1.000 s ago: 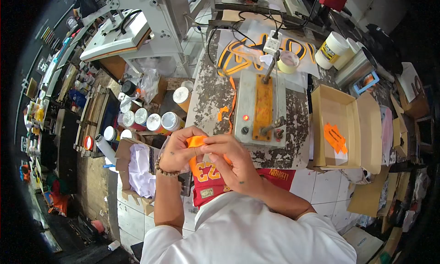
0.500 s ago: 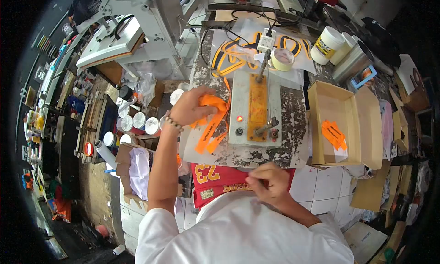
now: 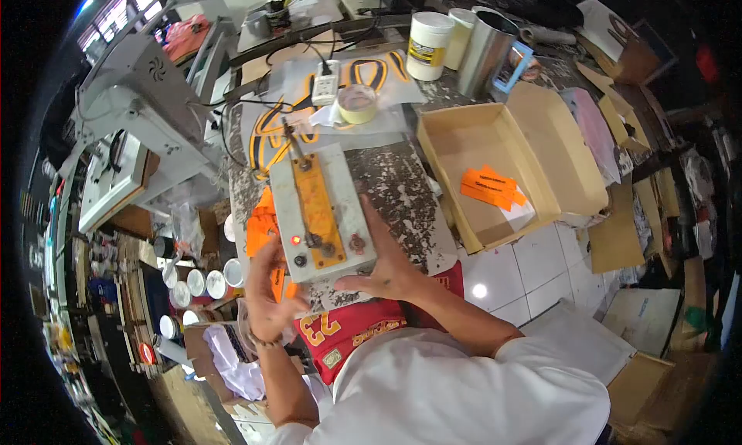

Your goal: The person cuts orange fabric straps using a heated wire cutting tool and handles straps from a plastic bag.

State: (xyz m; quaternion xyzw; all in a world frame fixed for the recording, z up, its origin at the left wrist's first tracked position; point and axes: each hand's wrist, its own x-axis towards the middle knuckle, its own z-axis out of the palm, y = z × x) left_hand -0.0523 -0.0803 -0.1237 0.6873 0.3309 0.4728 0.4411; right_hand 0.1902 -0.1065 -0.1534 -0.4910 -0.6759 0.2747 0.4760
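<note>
A grey metal box [image 3: 334, 268] with a yellow-orange plate [image 3: 318, 205] and a lit red lamp stands on the worn table between my hands. By its front left corner is my left hand [image 3: 268, 302], slightly blurred, fingers apart, close to orange printed fabric strips [image 3: 263, 221]. My right hand [image 3: 390, 263] spreads along the box's right side, with the thumb pointing across the front. Whether either hand touches the box is unclear. Some of the strips are hidden behind the left hand and the box.
An open cardboard box [image 3: 464, 232] at the right holds orange printed strips [image 3: 492, 187]. Behind the metal box are a tape roll [image 3: 356, 105], a power strip [image 3: 325, 83] with cables, and a white tub [image 3: 430, 47]. A press machine [image 3: 147, 97] stands at the left.
My left hand has left the orange strips and come down to the box's front left corner. The right hand has moved up from my lap to the box's right side. The view has turned right.
</note>
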